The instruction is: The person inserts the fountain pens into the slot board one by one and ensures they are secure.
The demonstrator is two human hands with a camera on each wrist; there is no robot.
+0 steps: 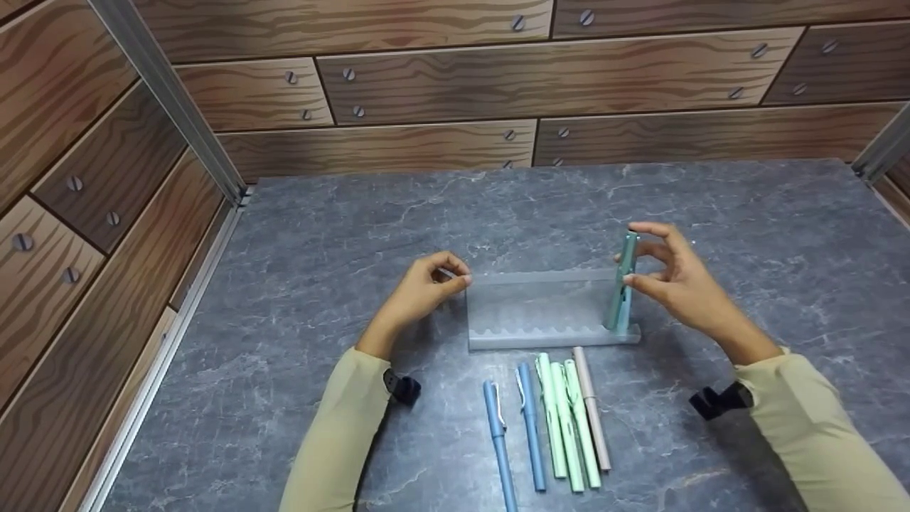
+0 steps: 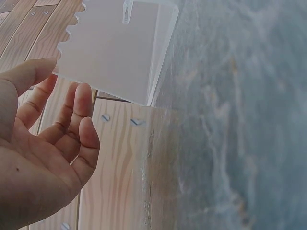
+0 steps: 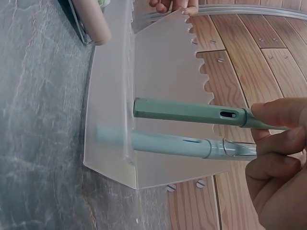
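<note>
Right hand pinches a slim dark green pen at the right end of a clear frosted plastic rack with scalloped edges; left hand pinches the rack's left upper corner between thumb and finger. Green pen's lower end is at the rack's front ledge, just beside a pale blue pen standing in the rack; whether it is seated, I cannot tell from where I stand. Judgement: line the barrel up with its notch top and bottom, lower it without nudging the blue neighbour, and let the left-hand pinch steady the light plastic. Edges: the near side of the rack is tight, with two blue pens, three mint-green pens and one taupe pen lying there. Behind and left of the rack, bare grey marbled tabletop leaves room; withdrawing up and rightward looks safest.
</note>
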